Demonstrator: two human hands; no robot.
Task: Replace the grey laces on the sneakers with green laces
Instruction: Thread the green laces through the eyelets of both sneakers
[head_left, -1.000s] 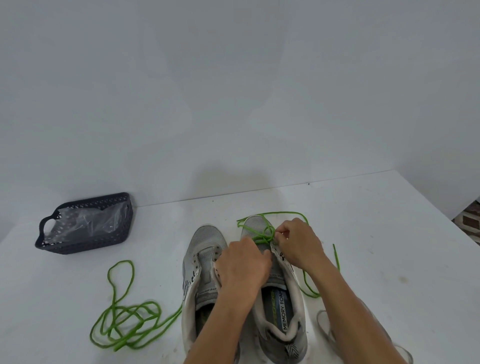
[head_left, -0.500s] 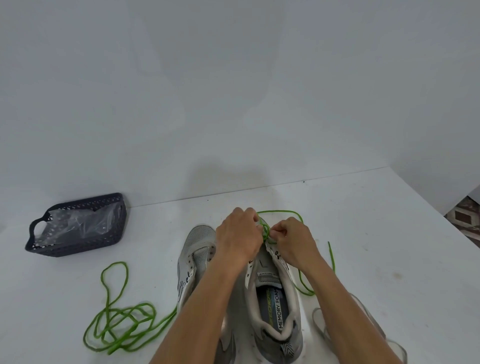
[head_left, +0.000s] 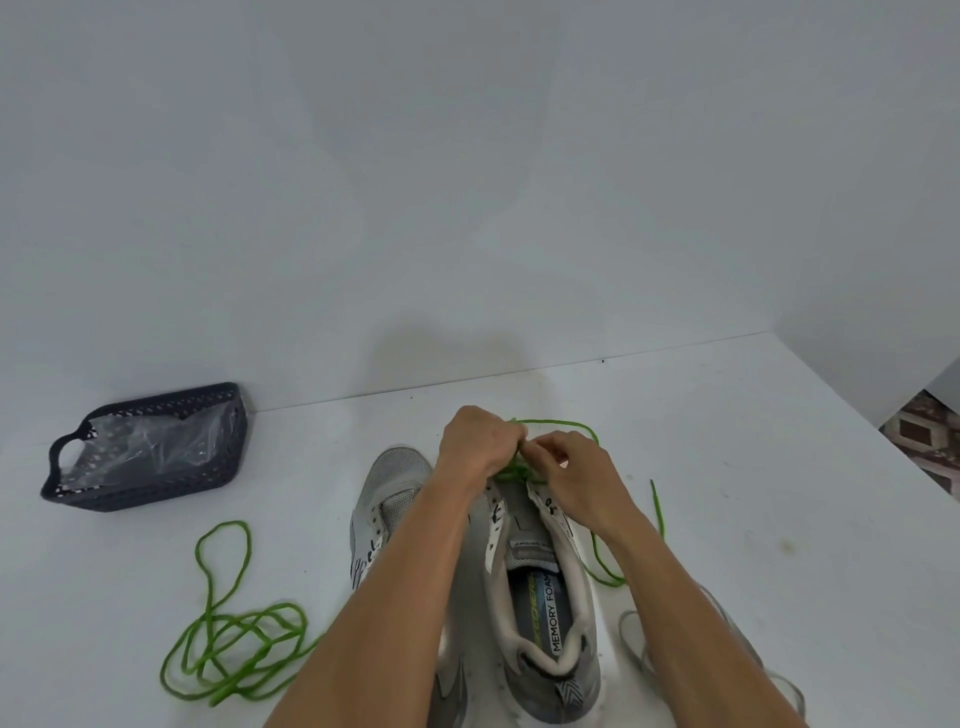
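Two grey sneakers stand side by side on the white table, toes pointing away from me. The right sneaker (head_left: 540, 587) has a green lace (head_left: 608, 564) bunched at its lowest eyelets, with a loop behind the toe and an end trailing to the right. My left hand (head_left: 475, 444) and my right hand (head_left: 576, 467) meet over the toe end, both pinching this green lace. The left sneaker (head_left: 387, 493) has no lace and is partly hidden by my left forearm. A second green lace (head_left: 228, 634) lies coiled on the table at the left.
A dark plastic basket (head_left: 150, 486) with a clear plastic bag inside sits at the far left. Grey laces (head_left: 691, 639) lie loose on the table at the near right, under my right forearm. The table's right edge runs diagonally past a patterned floor (head_left: 924, 441).
My left hand moved from the sneaker's middle forward to the toe end and joined my right hand on the green lace. The right hand stayed near the lowest eyelets.
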